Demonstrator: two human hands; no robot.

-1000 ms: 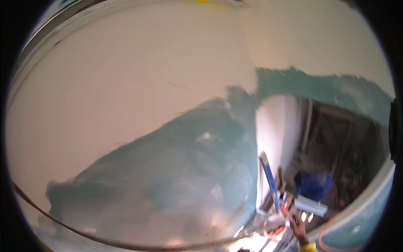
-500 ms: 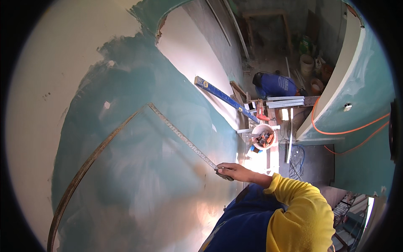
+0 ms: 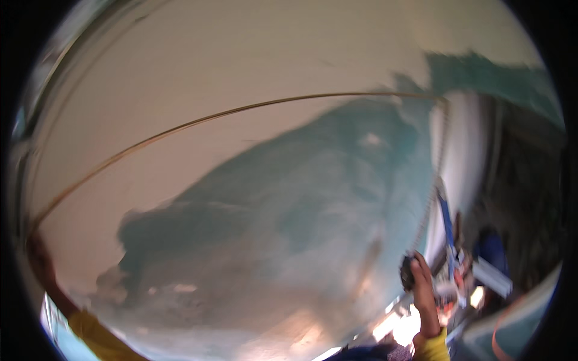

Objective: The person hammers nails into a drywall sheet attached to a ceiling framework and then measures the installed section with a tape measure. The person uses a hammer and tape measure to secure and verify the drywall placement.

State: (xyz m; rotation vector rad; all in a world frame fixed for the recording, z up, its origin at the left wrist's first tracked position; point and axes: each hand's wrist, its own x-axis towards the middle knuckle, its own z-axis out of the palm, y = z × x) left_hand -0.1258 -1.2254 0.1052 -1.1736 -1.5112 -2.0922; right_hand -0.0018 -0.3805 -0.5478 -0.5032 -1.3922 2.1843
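Observation:
My right hand (image 3: 424,284), at the lower right, is closed around the dark case of a tape measure (image 3: 407,274). From the case the blade runs up to a sharp bend near the top right. There it turns left and arches in front of the wall (image 3: 289,222), down to my left hand (image 3: 41,259) at the far left edge. That hand seems closed on the blade's end, though its fingers are dark and blurred. The wall is cream with a large green-grey patch. Both arms wear yellow sleeves.
A blue spirit level (image 3: 445,216) leans by the wall's edge at the right. Behind it are pale metal strips (image 3: 492,277) and a blurred blue shape (image 3: 490,253). An orange cable (image 3: 497,340) curves at the lower right.
The view has swung left, so the wall fills more of it and the room slides right. My left hand has come into sight at the blade's end. The right hand still holds the case.

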